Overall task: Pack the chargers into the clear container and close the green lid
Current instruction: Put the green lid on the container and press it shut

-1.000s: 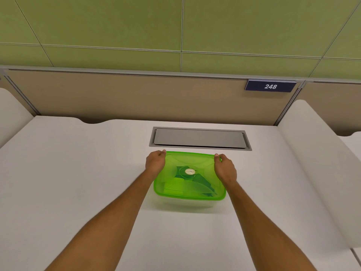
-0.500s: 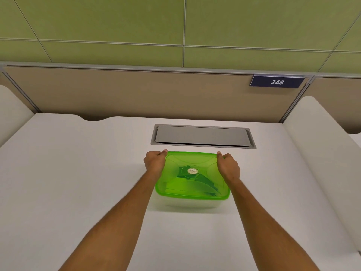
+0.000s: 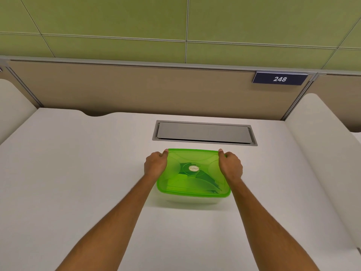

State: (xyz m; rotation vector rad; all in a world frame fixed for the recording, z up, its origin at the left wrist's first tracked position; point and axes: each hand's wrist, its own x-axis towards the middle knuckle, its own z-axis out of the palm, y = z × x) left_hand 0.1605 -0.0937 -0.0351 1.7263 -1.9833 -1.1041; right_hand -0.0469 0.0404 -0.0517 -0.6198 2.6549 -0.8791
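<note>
left hand curled over the far left corner of the green lid, thumb on its top; right hand likewise clamped on the far right corner. lid seated on the clear container, dark shapes dimly visible through it. container near the desk middle, just before the grey hatch toward the far edge.
</note>
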